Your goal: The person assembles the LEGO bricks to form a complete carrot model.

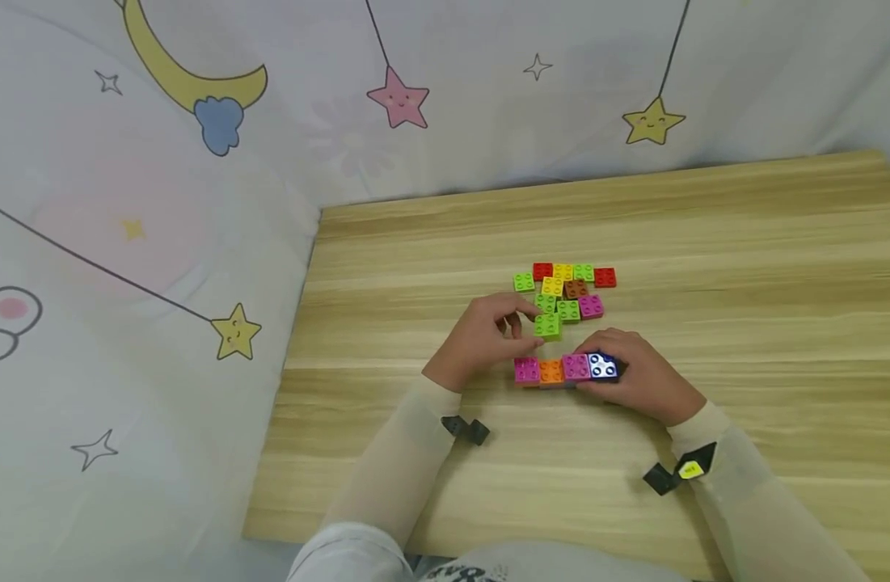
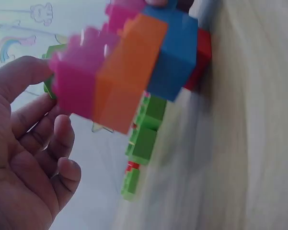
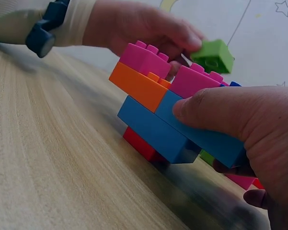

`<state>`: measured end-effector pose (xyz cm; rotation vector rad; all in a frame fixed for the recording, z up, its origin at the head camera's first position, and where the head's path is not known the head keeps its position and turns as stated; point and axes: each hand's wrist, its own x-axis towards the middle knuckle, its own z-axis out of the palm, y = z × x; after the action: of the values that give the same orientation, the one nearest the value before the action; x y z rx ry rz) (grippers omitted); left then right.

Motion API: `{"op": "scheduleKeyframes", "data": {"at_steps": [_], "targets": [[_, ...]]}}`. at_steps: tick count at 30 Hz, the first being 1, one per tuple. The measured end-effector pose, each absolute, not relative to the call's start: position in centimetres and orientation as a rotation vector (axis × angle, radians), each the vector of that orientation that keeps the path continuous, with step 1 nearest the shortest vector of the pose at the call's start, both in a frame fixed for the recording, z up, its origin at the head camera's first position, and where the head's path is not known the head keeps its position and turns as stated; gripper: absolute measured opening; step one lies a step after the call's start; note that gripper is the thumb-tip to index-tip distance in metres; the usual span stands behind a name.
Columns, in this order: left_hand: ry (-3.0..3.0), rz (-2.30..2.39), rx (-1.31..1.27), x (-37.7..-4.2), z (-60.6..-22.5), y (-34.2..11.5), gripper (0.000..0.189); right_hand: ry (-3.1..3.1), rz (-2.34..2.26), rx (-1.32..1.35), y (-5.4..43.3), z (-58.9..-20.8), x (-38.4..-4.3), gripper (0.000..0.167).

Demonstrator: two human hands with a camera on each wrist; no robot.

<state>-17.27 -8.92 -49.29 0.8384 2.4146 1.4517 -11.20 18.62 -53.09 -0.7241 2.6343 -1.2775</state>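
In the head view my left hand [image 1: 481,339] pinches a light green toy building brick [image 1: 547,326] between thumb and fingers, held above the table. My right hand [image 1: 637,376] grips the right end of a joined brick stack. From above, its top shows a pink brick [image 1: 527,370] at the left, a lower orange brick [image 1: 550,373], another pink brick [image 1: 575,366] and a dark blue brick [image 1: 602,365]. Blue bricks [image 3: 153,132] and a red brick [image 3: 140,143] form the lower layers in the right wrist view. The green brick is apart from the stack.
Behind the hands lie several loose bricks, among them a yellow brick [image 1: 553,286], a brown brick [image 1: 576,288], a red brick [image 1: 605,277] and a pink brick [image 1: 592,305]. The wooden table [image 1: 386,275] meets a patterned white cloth [image 1: 474,153] at its back and left.
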Motion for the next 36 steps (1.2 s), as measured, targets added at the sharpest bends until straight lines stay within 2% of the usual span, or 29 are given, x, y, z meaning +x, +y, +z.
{"op": "scheduleKeyframes", "data": {"at_steps": [4, 11, 22, 36], "targets": [[2.415, 1.403, 0.961, -15.7, -48.6, -9.2, 0.029, 2.629, -1.291, -0.739, 18.5, -53.1, -11.2, 0.037], [2.523, 1.255, 1.008, -13.8, -48.8, -9.3, 0.032, 2.622, -1.317, -0.743, 18.5, -53.1, -11.2, 0.037], [2.643, 1.137, 1.173, -13.6, -49.5, -8.6, 0.031, 2.64, -1.329, -0.731, 18.6, -53.3, -11.2, 0.037], [2.676, 1.098, 1.174, -13.4, -49.9, -8.4, 0.033, 2.652, -1.341, -0.745, 18.7, -53.4, -11.3, 0.037]]}}
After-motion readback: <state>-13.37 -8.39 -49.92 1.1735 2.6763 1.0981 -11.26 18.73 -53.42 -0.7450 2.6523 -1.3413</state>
